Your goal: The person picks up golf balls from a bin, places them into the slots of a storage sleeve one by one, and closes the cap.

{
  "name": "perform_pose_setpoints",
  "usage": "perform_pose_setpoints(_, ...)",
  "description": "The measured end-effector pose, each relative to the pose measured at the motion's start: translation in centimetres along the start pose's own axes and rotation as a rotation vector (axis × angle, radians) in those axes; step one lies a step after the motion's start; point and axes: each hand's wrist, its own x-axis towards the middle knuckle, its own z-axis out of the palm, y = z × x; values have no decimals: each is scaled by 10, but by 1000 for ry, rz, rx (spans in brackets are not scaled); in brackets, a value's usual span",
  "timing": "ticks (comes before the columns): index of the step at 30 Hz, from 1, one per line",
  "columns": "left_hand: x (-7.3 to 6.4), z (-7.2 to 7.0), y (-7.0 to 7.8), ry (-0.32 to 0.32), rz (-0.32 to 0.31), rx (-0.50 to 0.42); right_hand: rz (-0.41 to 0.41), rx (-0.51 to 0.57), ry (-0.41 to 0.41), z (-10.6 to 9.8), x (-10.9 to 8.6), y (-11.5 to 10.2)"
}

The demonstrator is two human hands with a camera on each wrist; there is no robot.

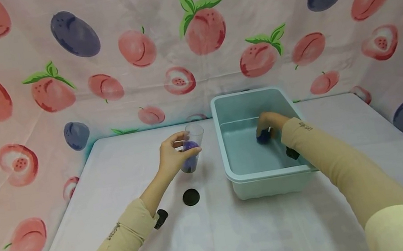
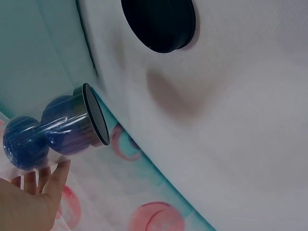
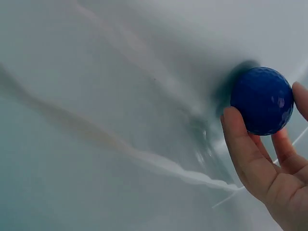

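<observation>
My left hand [image 1: 171, 156] grips a clear plastic tube [image 1: 195, 132] above the table, tilted, its upper end uncovered. Two blue golf balls [image 2: 25, 143] sit one behind the other inside it, and a dark cap [image 2: 98, 114] closes the lower end. Down inside the pale blue bin, my right hand [image 1: 273, 120] pinches a dark blue golf ball [image 3: 262, 101] between thumb and fingers, close over the bin's floor. On the table near the left hand lies a round black lid [image 1: 191, 197].
The pale blue bin [image 1: 269, 173] stands at the right of the white table [image 1: 212, 239]. Black wrist cameras are strapped at both wrists. A fruit-printed cloth [image 1: 168, 24] hangs behind the table and along its sides.
</observation>
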Motion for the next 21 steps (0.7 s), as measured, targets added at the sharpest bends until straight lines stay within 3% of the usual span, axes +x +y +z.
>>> perform_pose_setpoints(2,0,0,0,0,-4,-1,9,-35,0,1,6,0)
perform_pose_setpoints(5,0,0,-1,1,-7,1,14,-63,1,1,28,7)
perform_pose_setpoints(6,0,0,-1,2,-7,0,7,-66,-11,-1,46,14)
perform_pose_setpoints(9,0,0,-2,5,-7,-3,-6,-97,-11,-1,60,20)
perform_pose_setpoints(12,-1,0,-3,3,-13,-6,-8,-106,1,0,48,14)
perform_pose_setpoints(13,-1,0,-4,2,-16,-6,-5,-105,19,1,30,8)
perform_pose_setpoints(17,-1,-1,-6,0,-25,-5,-35,-34,15,-2,0,-1)
perform_pose_setpoints(21,-1,-1,-6,2,-27,-5,-84,46,4,-6,-17,-6)
